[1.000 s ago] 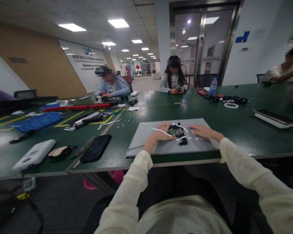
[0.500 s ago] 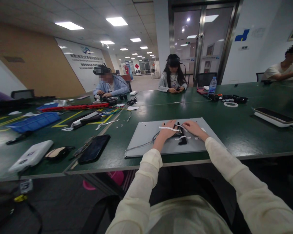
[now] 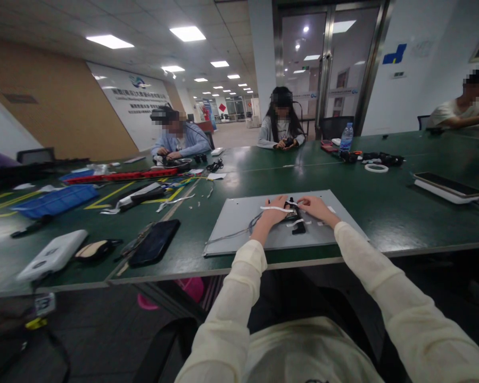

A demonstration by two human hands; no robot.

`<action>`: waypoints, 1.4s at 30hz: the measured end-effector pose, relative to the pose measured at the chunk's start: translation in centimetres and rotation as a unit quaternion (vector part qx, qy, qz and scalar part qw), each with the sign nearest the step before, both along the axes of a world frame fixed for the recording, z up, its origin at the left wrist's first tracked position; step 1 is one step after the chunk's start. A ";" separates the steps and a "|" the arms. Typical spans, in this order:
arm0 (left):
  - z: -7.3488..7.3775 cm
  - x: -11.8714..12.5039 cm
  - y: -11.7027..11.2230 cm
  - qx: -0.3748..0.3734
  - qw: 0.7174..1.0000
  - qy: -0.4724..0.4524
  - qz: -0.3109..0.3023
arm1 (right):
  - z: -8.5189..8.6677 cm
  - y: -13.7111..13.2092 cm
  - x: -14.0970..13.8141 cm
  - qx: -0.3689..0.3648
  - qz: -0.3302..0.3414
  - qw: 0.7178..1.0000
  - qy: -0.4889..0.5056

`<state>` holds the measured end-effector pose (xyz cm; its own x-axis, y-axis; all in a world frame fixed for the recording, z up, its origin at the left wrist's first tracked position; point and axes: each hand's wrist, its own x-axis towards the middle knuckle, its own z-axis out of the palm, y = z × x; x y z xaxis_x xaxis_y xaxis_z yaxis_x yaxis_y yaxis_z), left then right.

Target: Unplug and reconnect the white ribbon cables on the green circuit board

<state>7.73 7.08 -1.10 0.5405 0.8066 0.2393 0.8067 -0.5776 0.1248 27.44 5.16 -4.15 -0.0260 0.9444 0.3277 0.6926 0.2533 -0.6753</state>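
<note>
A small black device point(image 3: 298, 228) with an angled lower end lies on a grey board point(image 3: 231, 226). My left hand point(image 3: 272, 214) is closed against its left side, and a white strip point(image 3: 278, 209) crosses the back of that hand. From the right, my right hand point(image 3: 317, 208) reaches to the device's upper part with fingertips pinched together. Whatever sits between those fingertips is too small to make out. Another white strip runs across the lower part of the device. Thin grey cables point(image 3: 233, 234) trail left over the board from beneath my left hand.
To the left lie a black phone point(image 3: 155, 244), a white box-like device point(image 3: 52, 255) and a blue tray point(image 3: 56, 201). A white device with a dark top point(image 3: 447, 189) is at right. Two people sit across the table near a water bottle point(image 3: 346, 138); another is far right.
My right hand has moved slightly left, closer to the device. The white strip seen by its fingers before no longer shows there. My left hand stays in place.
</note>
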 end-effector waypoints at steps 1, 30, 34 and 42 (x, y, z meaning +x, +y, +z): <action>0.0 0.0 0.0 0.002 1.000 0.000 0.000 | 0.1 -0.1 0.0 -0.003 0.000 1.000 0.019; 0.4 0.0 0.1 -0.048 0.998 -0.008 0.031 | 0.9 -0.7 -0.5 -0.109 -0.011 0.968 0.228; 0.5 0.1 0.2 -0.058 0.998 0.002 0.039 | 1.4 -0.3 -0.9 -0.087 0.013 0.944 0.319; -0.2 0.1 1.0 -0.062 0.997 -0.024 0.042 | 2.6 -0.9 -1.5 -0.050 0.040 0.923 0.380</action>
